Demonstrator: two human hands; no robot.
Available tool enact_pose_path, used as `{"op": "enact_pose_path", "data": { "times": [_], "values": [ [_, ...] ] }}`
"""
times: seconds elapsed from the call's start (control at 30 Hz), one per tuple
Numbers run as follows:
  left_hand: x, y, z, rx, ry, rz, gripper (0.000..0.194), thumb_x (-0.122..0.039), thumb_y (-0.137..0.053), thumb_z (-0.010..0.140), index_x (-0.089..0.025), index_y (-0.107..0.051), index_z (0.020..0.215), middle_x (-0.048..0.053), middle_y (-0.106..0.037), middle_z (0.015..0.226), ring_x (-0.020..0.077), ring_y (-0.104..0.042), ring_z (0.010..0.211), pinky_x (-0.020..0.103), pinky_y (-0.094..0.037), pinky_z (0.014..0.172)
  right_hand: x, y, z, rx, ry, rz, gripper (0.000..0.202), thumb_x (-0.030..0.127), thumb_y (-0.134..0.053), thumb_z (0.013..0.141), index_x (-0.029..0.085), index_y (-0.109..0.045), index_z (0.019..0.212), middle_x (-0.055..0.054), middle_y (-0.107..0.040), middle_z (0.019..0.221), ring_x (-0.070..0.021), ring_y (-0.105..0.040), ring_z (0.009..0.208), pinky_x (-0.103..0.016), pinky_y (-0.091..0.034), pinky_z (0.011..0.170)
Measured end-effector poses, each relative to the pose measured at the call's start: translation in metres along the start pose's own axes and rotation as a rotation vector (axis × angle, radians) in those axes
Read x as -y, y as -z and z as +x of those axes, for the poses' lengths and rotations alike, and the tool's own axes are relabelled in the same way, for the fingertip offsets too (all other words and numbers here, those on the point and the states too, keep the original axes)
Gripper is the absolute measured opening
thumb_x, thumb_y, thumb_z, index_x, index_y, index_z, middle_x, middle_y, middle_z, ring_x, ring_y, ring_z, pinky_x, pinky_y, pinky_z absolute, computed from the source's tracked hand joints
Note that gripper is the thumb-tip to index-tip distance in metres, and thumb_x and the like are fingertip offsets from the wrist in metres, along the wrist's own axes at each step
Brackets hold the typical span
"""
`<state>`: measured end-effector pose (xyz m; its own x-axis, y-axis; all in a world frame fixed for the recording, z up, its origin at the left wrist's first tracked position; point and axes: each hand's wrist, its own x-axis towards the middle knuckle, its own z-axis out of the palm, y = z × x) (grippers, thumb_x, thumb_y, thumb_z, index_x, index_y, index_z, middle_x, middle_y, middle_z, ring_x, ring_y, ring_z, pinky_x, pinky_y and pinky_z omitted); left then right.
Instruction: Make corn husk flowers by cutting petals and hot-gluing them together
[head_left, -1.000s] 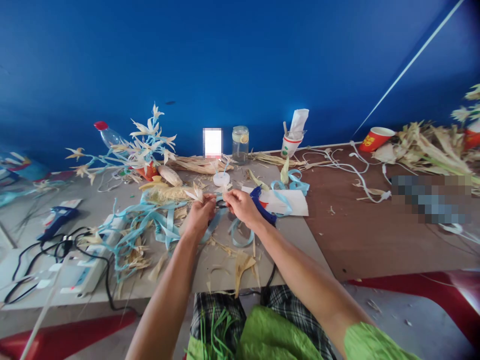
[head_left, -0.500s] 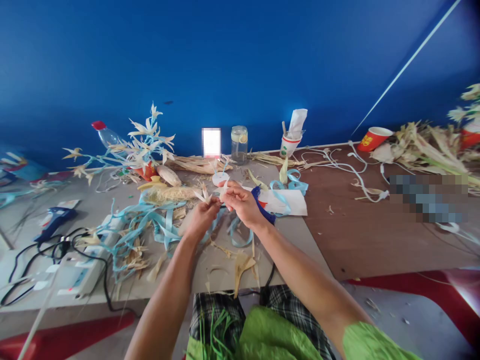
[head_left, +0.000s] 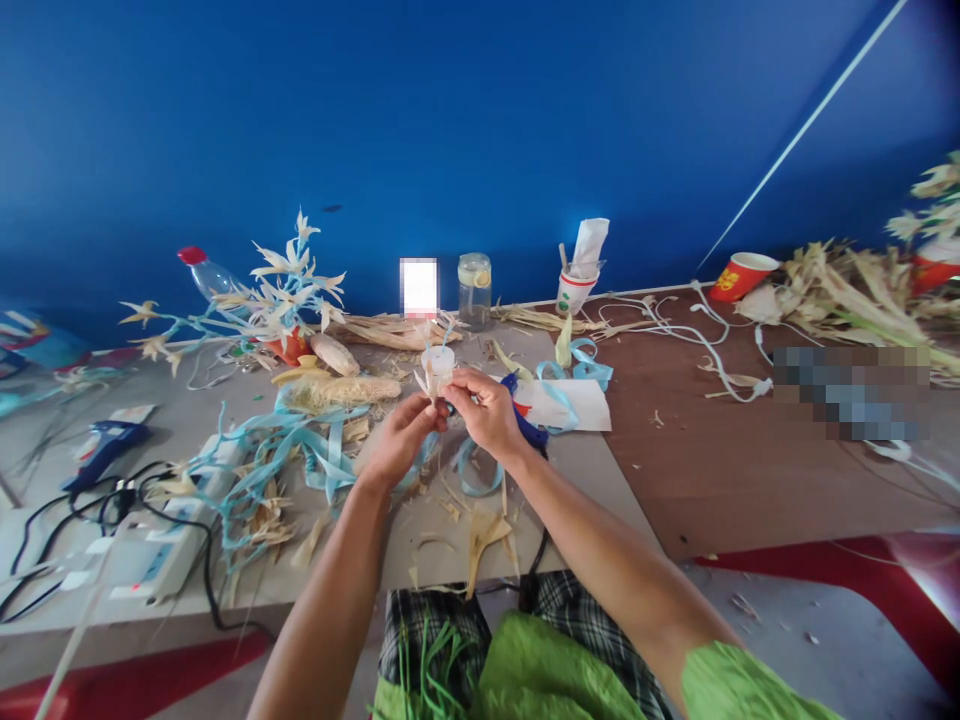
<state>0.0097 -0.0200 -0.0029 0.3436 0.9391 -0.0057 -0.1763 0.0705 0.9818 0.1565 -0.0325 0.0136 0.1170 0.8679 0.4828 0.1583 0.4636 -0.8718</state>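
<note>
Husk flower [head_left: 429,384] at the centre of the desk [head_left: 577,490], in the head view! The left hand [head_left: 405,435] pinches its base from seven o'clock; the right hand [head_left: 487,415], fingers curled nearly closed, grips from four. White tub [head_left: 438,357] near twelve, glue gun [head_left: 109,448] at nine.

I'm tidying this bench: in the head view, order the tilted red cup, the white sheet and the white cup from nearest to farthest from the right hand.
1. White sheet: just right of the right hand
2. White cup: beyond the sheet, by the wall
3. Tilted red cup: much farther right, by the wall
</note>
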Motion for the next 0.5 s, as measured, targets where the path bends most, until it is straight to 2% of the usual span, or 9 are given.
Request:
{"op": "enact_pose_path", "data": {
  "times": [0.07,0.13,0.2,0.3,0.43,0.5],
  "values": [
    [-0.0001,0.0023,0.0002,0.049,-0.016,-0.107,0.032,-0.044,-0.072,0.071,-0.015,-0.067,0.085,0.006,-0.064,0.082,0.0144,-0.056,0.072,0.028,-0.044,0.074,-0.0008,0.0021,0.0011,-0.010,-0.003,-0.013,0.018,0.031,-0.054,0.083,0.020,-0.065,0.075,-0.006,-0.067,0.088,-0.0178,-0.060,0.085,-0.031,-0.047,0.080],
    [0.0013,0.0050,0.0011,0.077,-0.007,-0.148,0.028,-0.040,-0.073,0.071,-0.014,-0.067,0.082,0.005,-0.064,0.080,0.0129,-0.056,0.070,0.027,-0.044,0.072,-0.0016,0.0027,0.0012,-0.008,-0.001,-0.007,0.019,0.032,-0.054,0.084,0.019,-0.064,0.074,-0.005,-0.067,0.087,-0.0170,-0.060,0.083,-0.029,-0.046,0.078],
    [0.0031,0.0070,0.0023,0.065,0.010,-0.152,0.024,-0.035,-0.075,0.070,-0.014,-0.067,0.077,0.003,-0.063,0.076,0.0111,-0.054,0.067,0.025,-0.043,0.070,-0.0022,0.0023,0.0006,0.004,0.001,0.021,0.018,0.031,-0.054,0.084,0.019,-0.063,0.074,-0.005,-0.066,0.088,-0.0161,-0.059,0.081,-0.027,-0.046,0.074],
    [0.0041,0.0074,0.0029,0.043,-0.003,-0.188,0.022,-0.034,-0.075,0.071,-0.014,-0.067,0.075,0.003,-0.064,0.075,0.0120,-0.057,0.072,0.027,-0.044,0.077,-0.0023,0.0018,-0.0004,0.019,-0.020,0.039,0.019,0.032,-0.054,0.084,0.019,-0.063,0.075,-0.004,-0.065,0.088,-0.0152,-0.058,0.077,-0.027,-0.046,0.071],
    [0.0023,0.0045,0.0010,0.100,0.046,-0.235,0.031,-0.037,-0.076,0.068,-0.015,-0.069,0.088,0.007,-0.068,0.085,0.0182,-0.063,0.083,0.034,-0.046,0.085,-0.0008,0.0031,-0.0007,-0.039,-0.005,-0.025,0.019,0.033,-0.052,0.085,0.019,-0.063,0.077,-0.005,-0.065,0.086,-0.0161,-0.058,0.080,-0.028,-0.046,0.074],
    [0.0021,0.0032,0.0004,0.107,0.075,-0.212,0.034,-0.037,-0.077,0.067,-0.016,-0.069,0.092,0.007,-0.069,0.084,0.0179,-0.063,0.081,0.035,-0.047,0.084,0.0008,0.0036,-0.0010,-0.067,0.024,-0.057,0.019,0.032,-0.052,0.085,0.019,-0.063,0.076,-0.006,-0.066,0.088,-0.0169,-0.059,0.083,-0.029,-0.046,0.076]
  ]
}}
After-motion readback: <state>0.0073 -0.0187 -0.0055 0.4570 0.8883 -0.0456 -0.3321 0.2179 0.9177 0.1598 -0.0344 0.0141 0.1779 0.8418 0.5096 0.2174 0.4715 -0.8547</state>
